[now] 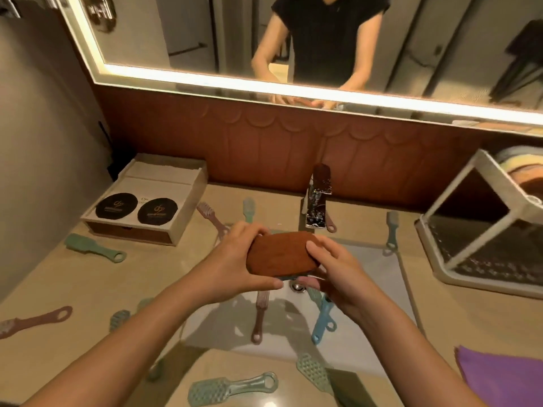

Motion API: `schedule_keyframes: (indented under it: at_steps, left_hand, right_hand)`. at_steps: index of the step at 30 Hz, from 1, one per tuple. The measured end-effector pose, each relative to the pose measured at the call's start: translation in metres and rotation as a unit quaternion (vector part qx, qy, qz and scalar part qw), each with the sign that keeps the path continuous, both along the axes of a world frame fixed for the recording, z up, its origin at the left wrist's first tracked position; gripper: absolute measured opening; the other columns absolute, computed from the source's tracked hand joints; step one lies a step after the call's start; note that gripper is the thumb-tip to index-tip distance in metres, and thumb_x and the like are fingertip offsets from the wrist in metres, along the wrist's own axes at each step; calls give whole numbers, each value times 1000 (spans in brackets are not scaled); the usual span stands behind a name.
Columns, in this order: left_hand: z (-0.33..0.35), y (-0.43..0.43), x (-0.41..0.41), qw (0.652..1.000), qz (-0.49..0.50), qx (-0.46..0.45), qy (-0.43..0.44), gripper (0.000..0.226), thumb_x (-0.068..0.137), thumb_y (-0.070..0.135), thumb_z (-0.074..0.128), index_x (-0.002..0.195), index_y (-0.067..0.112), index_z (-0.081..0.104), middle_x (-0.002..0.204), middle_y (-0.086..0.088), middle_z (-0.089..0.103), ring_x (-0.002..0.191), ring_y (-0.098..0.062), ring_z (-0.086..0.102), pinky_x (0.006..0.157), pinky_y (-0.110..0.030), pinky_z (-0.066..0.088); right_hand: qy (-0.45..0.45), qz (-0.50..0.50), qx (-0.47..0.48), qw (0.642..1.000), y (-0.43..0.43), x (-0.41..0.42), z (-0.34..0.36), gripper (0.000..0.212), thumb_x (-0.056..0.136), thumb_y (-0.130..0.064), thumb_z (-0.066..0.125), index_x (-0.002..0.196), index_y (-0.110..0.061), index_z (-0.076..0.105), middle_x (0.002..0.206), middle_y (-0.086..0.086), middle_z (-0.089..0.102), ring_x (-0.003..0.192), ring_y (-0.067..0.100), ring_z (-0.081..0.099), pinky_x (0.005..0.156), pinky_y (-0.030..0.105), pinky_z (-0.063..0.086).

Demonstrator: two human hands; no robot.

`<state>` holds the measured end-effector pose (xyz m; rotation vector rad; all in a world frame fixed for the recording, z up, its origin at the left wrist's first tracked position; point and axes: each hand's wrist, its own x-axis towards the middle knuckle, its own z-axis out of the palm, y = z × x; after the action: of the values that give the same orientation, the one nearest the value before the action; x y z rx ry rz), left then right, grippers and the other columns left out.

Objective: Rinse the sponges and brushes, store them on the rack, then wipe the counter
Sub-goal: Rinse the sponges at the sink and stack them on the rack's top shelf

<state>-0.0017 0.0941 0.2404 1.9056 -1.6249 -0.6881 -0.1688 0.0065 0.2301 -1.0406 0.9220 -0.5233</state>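
Note:
A brown oval sponge (279,254) is held over the sink (367,268), just in front of the faucet (317,207). My left hand (235,262) grips its left end, and my right hand (332,268) grips its right end with the thumb on top. A pink brush (260,315) and a blue brush (321,321) lie in the basin below. Several more brushes lie scattered on the counter, such as a green one (91,248) at the left and a pink one (32,321) at the far left. The white rack (458,224) at the right holds sponges (520,163) on its top shelf.
A beige box (182,207) with two black round pads stands at the back left. A purple cloth (505,374) lies at the front right. A lit mirror (205,33) hangs above a brown back panel. Two green brushes (232,389) lie near the front edge.

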Motion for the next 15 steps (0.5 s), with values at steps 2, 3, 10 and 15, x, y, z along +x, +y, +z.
schedule_keyframes:
  at_steps: [2, 3, 10, 15]
  left_hand:
    - [2, -7, -16, 988, 1, 40, 147, 61, 71, 40, 75, 115, 31, 34, 113, 9, 44, 100, -6, 53, 75, -19, 52]
    - [4, -16, -29, 970, 9, 70, 233, 60, 74, 39, 71, 118, 30, 32, 113, 7, 46, 96, -8, 58, 70, -19, 55]
    - [8, -59, -84, 838, 98, 209, 494, 49, 81, 64, 41, 107, 26, 58, 107, -12, 62, 97, -25, 65, 77, -37, 59]
    - [6, -81, -102, 889, 2, 225, 399, 45, 77, 58, 56, 106, 25, 60, 111, -14, 61, 97, -24, 62, 95, -42, 48]
  right_hand:
    - [-11, -8, -16, 1000, -4, -15, 1, 20, 94, -18, 51, 112, -17, 59, 103, 9, 63, 87, 25, 63, 67, 30, 58]
    - [-13, -16, -28, 999, -8, -29, 2, 21, 95, -16, 51, 114, -17, 59, 101, 7, 64, 86, 23, 64, 71, 32, 58]
    - [-55, 1, -67, 996, -30, -86, 10, 28, 90, -1, 51, 111, -19, 59, 108, 5, 60, 100, 21, 60, 86, 38, 53]
    - [-94, -18, -12, 995, -46, -105, 13, 11, 88, -12, 49, 95, -17, 56, 101, 11, 54, 94, 22, 51, 74, 31, 48]
